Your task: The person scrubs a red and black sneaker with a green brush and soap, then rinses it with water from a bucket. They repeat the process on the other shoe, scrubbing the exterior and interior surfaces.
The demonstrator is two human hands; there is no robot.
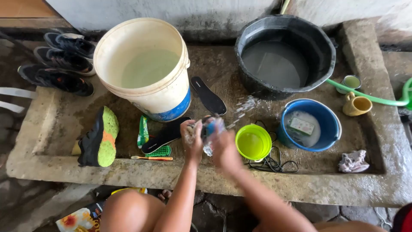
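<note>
Insole (209,129), soapy and blurred, sits clamped between your left hand (193,138) and right hand (224,148) above the bench (240,180); another insole (208,96) and shoe (99,138) lie unwashed nearby, you judge.

A shallow concrete wash trough (56,124) is crowded. At the back stand a large cream plastic bucket (146,68) and a black rubber tub (285,56), with a bare wet gap between them, partly taken by a black insole (209,96). To the right, a lime-green plastic bowl (253,142) touches a blue plastic basin (311,124), blocking that side. Tangled black laces (274,163) lie before them. On the left, a black shoe with a green sole (99,138) leaves open floor around it.
</note>
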